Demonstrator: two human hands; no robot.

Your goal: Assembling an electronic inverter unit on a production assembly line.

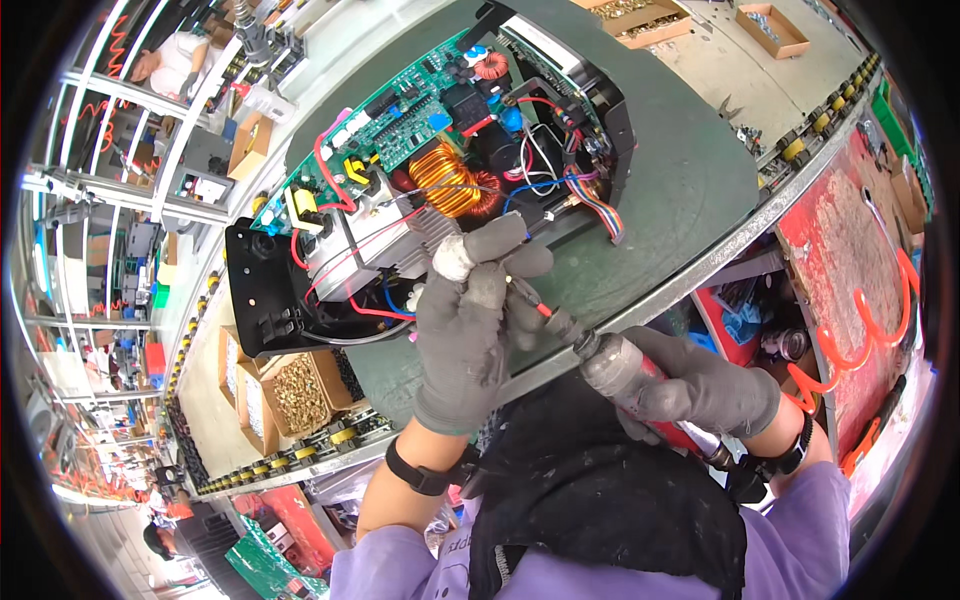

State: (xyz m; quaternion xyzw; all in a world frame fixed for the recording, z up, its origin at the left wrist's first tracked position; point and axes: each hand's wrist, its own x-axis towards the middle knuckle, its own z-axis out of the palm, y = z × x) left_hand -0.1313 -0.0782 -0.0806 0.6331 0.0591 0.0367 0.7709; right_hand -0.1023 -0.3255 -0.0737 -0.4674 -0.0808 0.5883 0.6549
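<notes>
My left hand (pixel 462 335), in a grey glove with white wrap on one finger, is closed at the tip of the screwdriver bit. Whatever small piece its fingertips pinch is too small to make out. Wrapped around the body of a power screwdriver (pixel 622 372) is my right hand (pixel 715 385), also gloved; the bit points up and left toward the left fingertips. Just beyond them lies an opened electronic unit in a black housing (pixel 262 290), with a green circuit board (pixel 400 125), a copper toroid coil (pixel 450 182), a silver heat sink (pixel 375 245) and loose coloured wires.
The unit rests on a green mat (pixel 680 170) with a metal edge (pixel 640 315) near me. Boxes of small brass-coloured hardware (pixel 300 392) stand at the left. Open trays (pixel 772 30) sit at the far right. A red coiled hose (pixel 850 335) hangs at the right. Other people work at the far left.
</notes>
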